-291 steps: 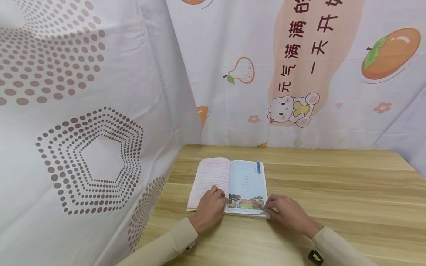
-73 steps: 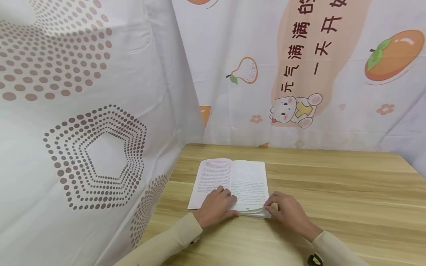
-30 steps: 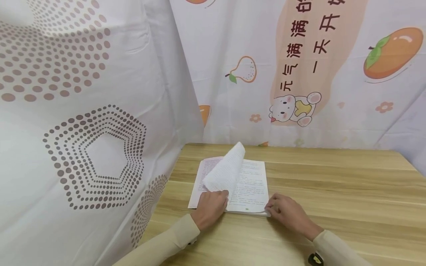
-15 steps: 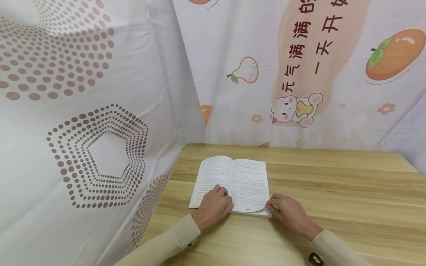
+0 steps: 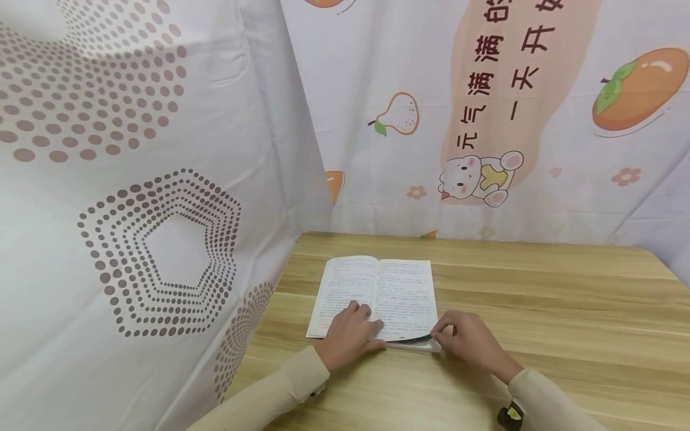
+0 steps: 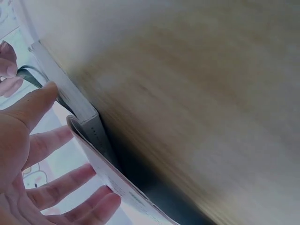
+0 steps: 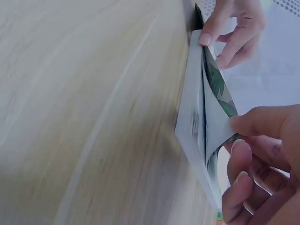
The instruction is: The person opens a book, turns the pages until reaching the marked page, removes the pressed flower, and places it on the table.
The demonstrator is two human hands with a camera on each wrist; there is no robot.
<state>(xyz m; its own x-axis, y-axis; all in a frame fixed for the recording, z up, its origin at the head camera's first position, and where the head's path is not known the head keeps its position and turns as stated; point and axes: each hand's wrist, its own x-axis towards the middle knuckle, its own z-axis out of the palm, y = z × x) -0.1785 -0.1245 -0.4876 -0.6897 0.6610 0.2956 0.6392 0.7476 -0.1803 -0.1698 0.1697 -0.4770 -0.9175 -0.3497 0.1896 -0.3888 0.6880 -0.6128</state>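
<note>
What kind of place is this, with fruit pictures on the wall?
Probably a small curtained-off reading nook: a fruit-printed cloth hangs behind a wood-grain table, a dotted cloth hangs at the left, and an open book lies on the table.

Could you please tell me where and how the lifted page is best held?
I'd pinch the page at its near right corner, coming from the right: that corner curls up off the book, leaving a gap beneath, and the right hand pinches it.
</note>
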